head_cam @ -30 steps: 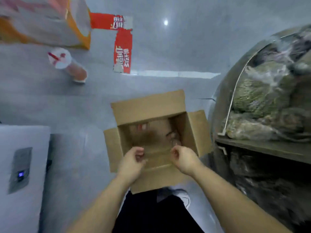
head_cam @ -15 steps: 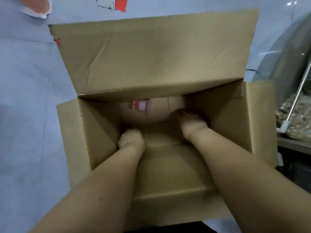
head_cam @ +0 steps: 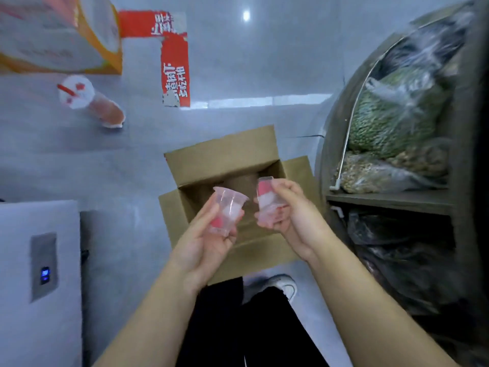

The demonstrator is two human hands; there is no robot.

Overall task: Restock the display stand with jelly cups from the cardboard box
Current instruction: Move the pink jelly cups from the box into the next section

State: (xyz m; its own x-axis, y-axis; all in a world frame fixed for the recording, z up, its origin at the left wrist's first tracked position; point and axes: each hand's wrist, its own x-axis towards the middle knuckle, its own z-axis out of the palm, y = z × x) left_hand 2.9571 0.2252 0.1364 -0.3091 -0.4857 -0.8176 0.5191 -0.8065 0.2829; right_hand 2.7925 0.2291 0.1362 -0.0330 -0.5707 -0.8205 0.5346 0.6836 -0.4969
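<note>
While each hand [head_cam: 203, 242] [head_cam: 291, 210] holds one, both jelly cups [head_cam: 227, 209] [head_cam: 267, 201] tilt upright.

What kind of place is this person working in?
Probably a small shop or its stockroom: a shelf stacked with clear bags of dried goods, an open cardboard box on the floor, and jelly cups in both hands.

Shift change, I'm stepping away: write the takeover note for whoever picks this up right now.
Left hand holds a clear plastic jelly cup with a red label.
Right hand holds a second clear red-labelled jelly cup.
Both are above the open brown cardboard box on the floor.
Done: two cups out of the box.
Left: place them on the round display stand at right; check the box for more, its inside is hard to see.
</note>
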